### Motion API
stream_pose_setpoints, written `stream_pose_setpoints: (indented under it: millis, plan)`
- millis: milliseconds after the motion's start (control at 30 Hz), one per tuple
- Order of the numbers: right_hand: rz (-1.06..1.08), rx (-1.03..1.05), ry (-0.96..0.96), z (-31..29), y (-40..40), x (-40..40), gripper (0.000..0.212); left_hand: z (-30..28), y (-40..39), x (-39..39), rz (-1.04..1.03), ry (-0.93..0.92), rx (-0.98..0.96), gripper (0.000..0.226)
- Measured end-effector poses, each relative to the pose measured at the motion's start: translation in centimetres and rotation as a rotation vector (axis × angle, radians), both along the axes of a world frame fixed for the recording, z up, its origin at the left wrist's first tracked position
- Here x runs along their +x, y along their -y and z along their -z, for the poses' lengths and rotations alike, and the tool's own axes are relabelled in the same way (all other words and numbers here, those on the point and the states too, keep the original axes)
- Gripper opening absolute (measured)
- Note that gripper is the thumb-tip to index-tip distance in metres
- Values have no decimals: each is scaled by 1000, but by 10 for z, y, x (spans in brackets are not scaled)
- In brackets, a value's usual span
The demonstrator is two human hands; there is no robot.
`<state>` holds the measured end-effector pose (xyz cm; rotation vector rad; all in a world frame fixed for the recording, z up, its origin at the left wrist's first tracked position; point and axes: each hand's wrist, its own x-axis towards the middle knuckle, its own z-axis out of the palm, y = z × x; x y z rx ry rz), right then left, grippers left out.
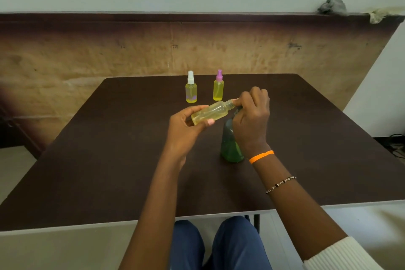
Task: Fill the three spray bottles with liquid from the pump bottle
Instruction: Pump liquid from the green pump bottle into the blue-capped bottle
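My left hand has its grip clamped round a clear plastic spray bottle, uncapped, tilted almost flat above the dark matte desk, threaded neck toward my right. My right hand curls over the top of the green translucent pump bottle, which stands on the desk just under the neck; the pump head is hidden by my fingers (I cannot tell how they press it). Two capped spray bottles of yellow liquid stand further back, white-topped and purple-topped, slightly apart
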<state>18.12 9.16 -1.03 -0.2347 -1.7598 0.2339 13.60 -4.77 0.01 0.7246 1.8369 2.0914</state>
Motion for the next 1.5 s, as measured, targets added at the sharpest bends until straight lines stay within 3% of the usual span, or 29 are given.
stream_pose_setpoints:
  millis: [733,1500]
  plan:
    - [-7,-40,72,-12,5,7,24,-6,1,1,-23,-29,8,31]
    - [29,10,-10,6,-1,2,19,3,-1,-1,-19,-4,-27,30]
